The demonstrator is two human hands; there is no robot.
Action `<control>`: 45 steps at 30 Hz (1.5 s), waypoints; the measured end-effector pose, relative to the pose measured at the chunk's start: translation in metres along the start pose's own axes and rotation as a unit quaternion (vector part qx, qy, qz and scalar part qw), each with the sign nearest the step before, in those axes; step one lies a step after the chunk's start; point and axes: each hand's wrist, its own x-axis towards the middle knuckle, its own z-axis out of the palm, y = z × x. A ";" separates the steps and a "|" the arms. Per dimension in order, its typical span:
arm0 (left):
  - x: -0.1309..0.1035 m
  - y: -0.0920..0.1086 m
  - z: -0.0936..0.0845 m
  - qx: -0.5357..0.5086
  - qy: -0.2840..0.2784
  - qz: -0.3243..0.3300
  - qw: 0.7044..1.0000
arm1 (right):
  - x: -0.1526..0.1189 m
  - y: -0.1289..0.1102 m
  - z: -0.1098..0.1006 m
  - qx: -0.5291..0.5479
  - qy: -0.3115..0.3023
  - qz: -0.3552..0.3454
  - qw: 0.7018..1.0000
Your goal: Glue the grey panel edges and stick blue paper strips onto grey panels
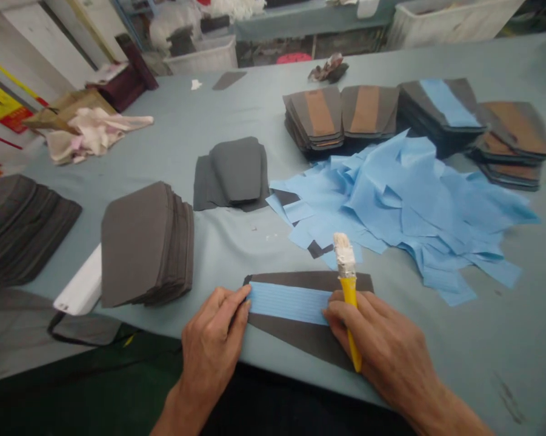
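Observation:
A dark grey panel (295, 346) lies flat at the table's front edge, with a ribbed light blue strip (291, 303) along its middle. My left hand (216, 333) pinches the strip's left end between thumb and fingers. At the other end, my right hand (382, 339) presses the strip with its fingertips. That same hand also holds a paintbrush (349, 290) with a yellow handle, its whitish bristles pointing up and away from me. The right end of the strip is hidden under my fingers.
Loose light blue pieces (404, 194) form a heap beyond my right hand. Dark panel stacks stand at left (140, 242), far left (22, 230) and centre (236, 169). Panels with brown strips (320, 112) and a blue-striped stack (445, 103) line the back. Cloth (91, 133) lies back left.

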 end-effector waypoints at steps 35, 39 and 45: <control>-0.028 0.023 -0.004 -0.009 0.011 0.034 0.999 | 0.007 -0.004 -0.008 -0.036 -0.041 0.014 0.998; -0.018 0.039 -0.004 -0.064 0.019 0.072 0.995 | 0.009 -0.004 -0.009 -0.020 -0.054 0.017 0.998; 0.000 0.070 0.015 -0.119 -0.021 0.110 0.987 | 0.008 -0.003 -0.010 -0.013 -0.047 0.009 0.999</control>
